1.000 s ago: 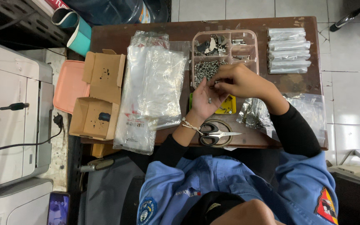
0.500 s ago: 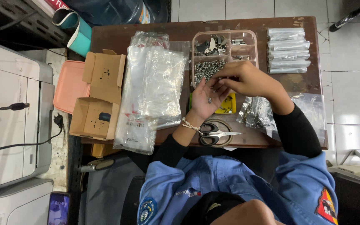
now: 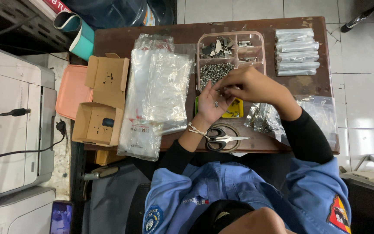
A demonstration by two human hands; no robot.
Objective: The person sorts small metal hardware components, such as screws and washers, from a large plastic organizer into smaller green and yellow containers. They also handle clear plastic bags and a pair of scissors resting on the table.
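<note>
Left hand point(image 3: 211, 104) lies palm up at frame centre, cupped loosely around a few small screws point(image 3: 216, 104); my right hand point(image 3: 249, 84) pinches one just above it, below the divided tray point(image 3: 230, 58). I'd keep the palm level and pinch firmly so none roll onto the table point(image 3: 308, 84)

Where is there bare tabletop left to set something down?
Bare wood shows along the far edge of the table, beyond the compartment tray, and between that tray and the stack of filled bags. The left half is crowded with clear plastic bags and cardboard boxes.
</note>
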